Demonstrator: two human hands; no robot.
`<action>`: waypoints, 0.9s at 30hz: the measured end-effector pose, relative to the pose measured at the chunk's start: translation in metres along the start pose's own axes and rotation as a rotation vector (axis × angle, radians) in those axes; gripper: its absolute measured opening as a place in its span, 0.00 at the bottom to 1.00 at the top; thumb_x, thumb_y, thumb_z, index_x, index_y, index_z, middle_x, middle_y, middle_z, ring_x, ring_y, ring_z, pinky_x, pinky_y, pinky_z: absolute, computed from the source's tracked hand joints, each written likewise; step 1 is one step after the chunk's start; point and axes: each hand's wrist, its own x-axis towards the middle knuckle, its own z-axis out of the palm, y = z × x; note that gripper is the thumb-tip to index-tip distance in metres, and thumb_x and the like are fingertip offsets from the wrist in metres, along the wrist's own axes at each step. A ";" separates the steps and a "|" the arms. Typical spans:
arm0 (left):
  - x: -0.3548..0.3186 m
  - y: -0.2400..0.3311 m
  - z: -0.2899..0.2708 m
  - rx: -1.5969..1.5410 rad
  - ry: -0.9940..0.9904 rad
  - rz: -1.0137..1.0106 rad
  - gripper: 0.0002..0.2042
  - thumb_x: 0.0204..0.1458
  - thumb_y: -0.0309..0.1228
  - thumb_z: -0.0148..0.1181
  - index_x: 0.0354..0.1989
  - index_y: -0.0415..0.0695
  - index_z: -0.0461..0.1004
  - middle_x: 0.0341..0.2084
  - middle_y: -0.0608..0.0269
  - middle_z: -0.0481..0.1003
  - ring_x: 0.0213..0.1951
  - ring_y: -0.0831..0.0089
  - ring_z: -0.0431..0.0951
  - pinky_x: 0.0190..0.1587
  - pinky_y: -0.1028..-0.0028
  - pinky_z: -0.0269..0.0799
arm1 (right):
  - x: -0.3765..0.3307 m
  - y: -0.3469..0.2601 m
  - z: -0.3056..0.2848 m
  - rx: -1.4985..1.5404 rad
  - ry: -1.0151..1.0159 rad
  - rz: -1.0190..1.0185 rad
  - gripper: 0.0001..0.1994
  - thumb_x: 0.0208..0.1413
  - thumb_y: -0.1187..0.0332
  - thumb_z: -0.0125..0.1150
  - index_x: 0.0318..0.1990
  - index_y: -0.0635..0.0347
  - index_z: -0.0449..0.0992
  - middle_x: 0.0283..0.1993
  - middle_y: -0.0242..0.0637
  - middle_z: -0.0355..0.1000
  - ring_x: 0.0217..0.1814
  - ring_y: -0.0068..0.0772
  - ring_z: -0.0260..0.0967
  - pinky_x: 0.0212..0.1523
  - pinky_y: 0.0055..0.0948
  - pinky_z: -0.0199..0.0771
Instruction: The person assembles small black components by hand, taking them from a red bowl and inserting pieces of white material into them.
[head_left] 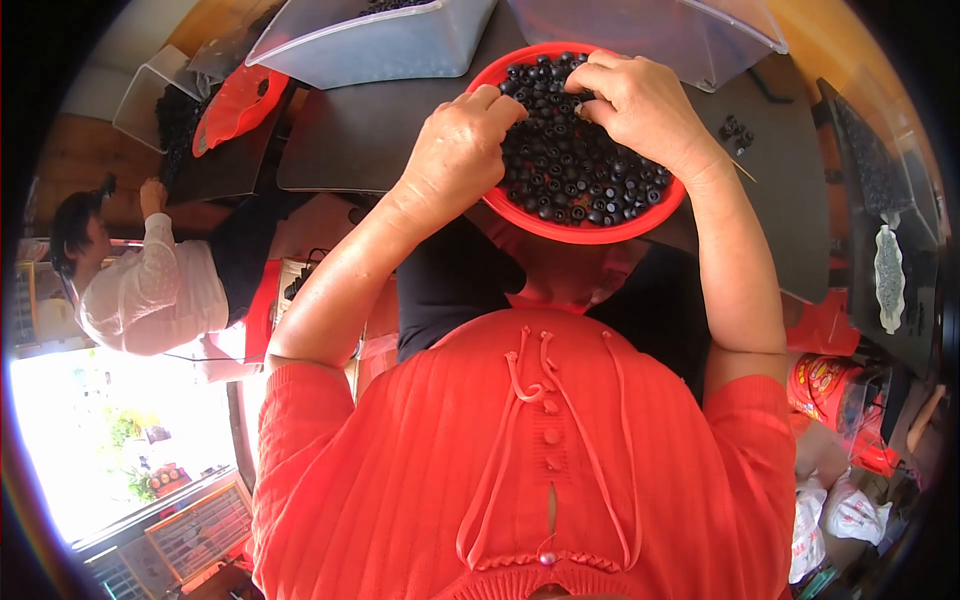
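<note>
Left hand (455,150) curled at the 9 o'clock rim of the red bowl (560,228), fingertips (512,108) dipped into the black parts (575,160). Closed grip or loose curl: can't tell, palm side hidden. Held piece, if any, not visible.

Right hand (640,105) draped over the bowl's 1 o'clock edge, fingers bent down into the pile, thumb and forefinger pinched together near 12 o'clock. Pinched item too small to make out; can't tell whether anything is gripped.

Bowl at table (350,140) near edge, filled with small round black pieces, each with a hole or dimple. Exact kind unclear. Top rim partly covered by both hands, lower rim overhanging the edge.

At 12 o'clock: two clear plastic bins (370,40), both cut off by the frame top; left one shows dark contents only at its upper lip. At 3 o'clock of the bowl: few loose black pieces (735,132) on the table. At 10 o'clock: second red bowl (235,105), tilted, contents hidden.

At 9 o'clock: another person in white sleeve (155,290), hand raised to the table edge, work not visible.

Far 3 o'clock: dark trays (880,160), warped by the lens, contents blurred.
</note>
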 end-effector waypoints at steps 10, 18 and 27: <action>0.011 0.001 0.008 -0.269 -0.001 -0.062 0.14 0.43 0.16 0.58 0.41 0.38 0.77 0.35 0.59 0.75 0.38 0.61 0.77 0.42 0.65 0.75 | 0.000 -0.001 -0.002 0.007 0.058 -0.018 0.07 0.47 0.71 0.68 0.34 0.58 0.79 0.37 0.35 0.77 0.37 0.45 0.76 0.38 0.43 0.75; 0.022 -0.002 0.009 -0.017 -0.118 0.158 0.11 0.44 0.22 0.62 0.38 0.41 0.78 0.36 0.59 0.73 0.43 0.58 0.75 0.44 0.62 0.76 | 0.000 -0.002 -0.002 -0.002 0.069 -0.029 0.08 0.46 0.71 0.68 0.35 0.58 0.78 0.37 0.34 0.77 0.37 0.45 0.77 0.38 0.43 0.76; 0.027 0.002 0.008 -0.010 -0.114 0.281 0.12 0.41 0.23 0.65 0.36 0.43 0.76 0.34 0.61 0.71 0.41 0.59 0.75 0.41 0.62 0.77 | 0.000 -0.004 -0.006 -0.008 0.062 -0.006 0.08 0.46 0.71 0.68 0.35 0.58 0.79 0.38 0.35 0.78 0.38 0.44 0.77 0.39 0.42 0.77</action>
